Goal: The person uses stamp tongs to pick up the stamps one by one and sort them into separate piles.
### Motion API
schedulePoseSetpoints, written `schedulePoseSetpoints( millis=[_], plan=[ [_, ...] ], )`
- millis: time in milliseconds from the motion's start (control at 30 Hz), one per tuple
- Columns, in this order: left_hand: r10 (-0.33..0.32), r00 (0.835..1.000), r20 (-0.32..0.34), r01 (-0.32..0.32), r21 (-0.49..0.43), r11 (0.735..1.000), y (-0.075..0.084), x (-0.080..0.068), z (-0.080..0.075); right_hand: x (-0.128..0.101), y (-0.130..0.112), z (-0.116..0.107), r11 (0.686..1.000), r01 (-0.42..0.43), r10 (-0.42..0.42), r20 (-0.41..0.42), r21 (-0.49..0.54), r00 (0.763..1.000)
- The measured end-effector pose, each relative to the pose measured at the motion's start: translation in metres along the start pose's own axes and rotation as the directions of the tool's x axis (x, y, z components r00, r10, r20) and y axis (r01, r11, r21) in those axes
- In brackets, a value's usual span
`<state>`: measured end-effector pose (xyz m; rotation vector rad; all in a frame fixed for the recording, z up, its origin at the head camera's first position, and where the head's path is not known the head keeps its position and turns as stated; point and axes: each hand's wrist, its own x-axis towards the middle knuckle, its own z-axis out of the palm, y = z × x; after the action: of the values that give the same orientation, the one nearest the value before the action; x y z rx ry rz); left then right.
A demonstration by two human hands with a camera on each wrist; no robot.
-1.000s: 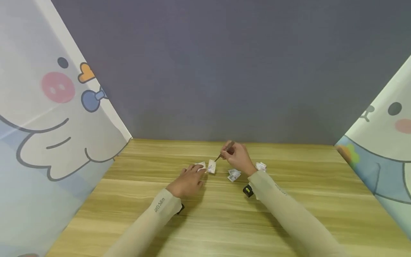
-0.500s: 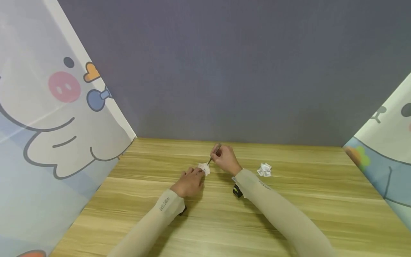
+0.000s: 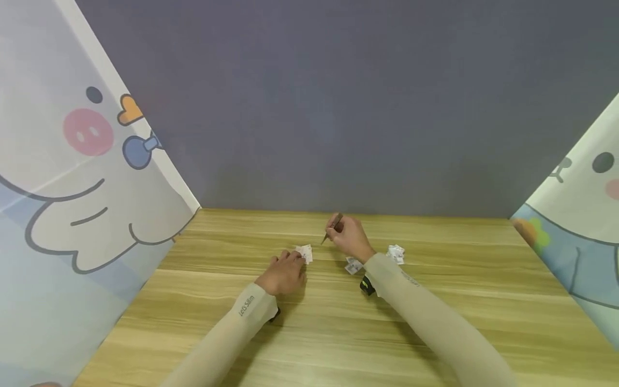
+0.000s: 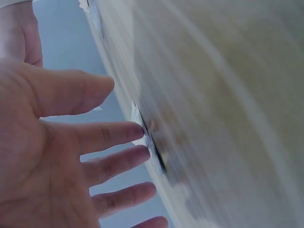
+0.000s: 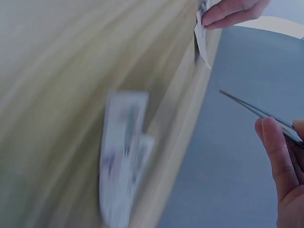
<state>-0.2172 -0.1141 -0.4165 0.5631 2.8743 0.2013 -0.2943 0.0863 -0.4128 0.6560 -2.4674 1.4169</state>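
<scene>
My left hand reaches over a small pile of white printed paper slips, fingers extended. In the left wrist view its fingertips touch those slips. My right hand pinches slim dark tweezers that point down and left, to the right of that pile. Nothing shows between the tweezers' tips in the right wrist view, where the tweezers stand apart from any paper. Below the right hand lie a few overlapping slips, partly hidden by the wrist and blurred in the right wrist view.
Another heap of white slips lies farther right on the wood-grain table. A grey panel rises behind the table's far edge. Cartoon-printed panels stand at both sides. Dark devices are strapped under the wrists.
A separate slip at the tweezers' tips moved left onto the pile under my left hand. The right hand then drew the tweezers back right, away from it. My left hand stays nearly still.
</scene>
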Motion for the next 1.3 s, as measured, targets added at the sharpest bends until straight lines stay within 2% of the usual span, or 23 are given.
schedulePoseSetpoints(
  millis=[100,267,367,500,733,900,1300],
  plan=[
    [0.029,1.000,-0.009,-0.029,-0.012,0.999,0.007,0.002,-0.002,-0.005,0.002,-0.014,1.000,-0.011,0.011,0.012,0.002,1.000],
    [0.129,0.992,-0.014,-0.129,-0.026,0.991,0.026,0.007,-0.003,-0.015,0.007,-0.037,0.998,-0.066,0.066,0.057,-0.005,0.996],
    [0.181,0.983,-0.002,-0.181,-0.006,0.983,0.039,0.011,-0.001,-0.022,0.012,-0.049,0.997,-0.079,0.080,0.081,-0.014,0.993],
    [0.214,0.976,0.031,-0.215,0.013,0.977,0.054,0.016,0.001,-0.032,0.018,-0.062,0.997,-0.077,0.079,0.095,-0.021,0.992],
    [0.218,0.973,0.079,-0.223,0.076,0.972,0.068,0.024,0.008,-0.046,0.030,-0.073,0.994,-0.099,0.102,0.078,-0.050,0.992],
    [0.224,0.970,0.090,-0.233,0.109,0.966,0.074,0.027,0.011,-0.052,0.034,-0.077,0.992,-0.106,0.110,0.075,-0.062,0.991],
    [0.216,0.973,0.080,-0.224,0.110,0.968,0.074,0.026,0.013,-0.052,0.029,-0.073,0.999,-0.037,0.039,0.071,-0.035,0.997]
  ],
)
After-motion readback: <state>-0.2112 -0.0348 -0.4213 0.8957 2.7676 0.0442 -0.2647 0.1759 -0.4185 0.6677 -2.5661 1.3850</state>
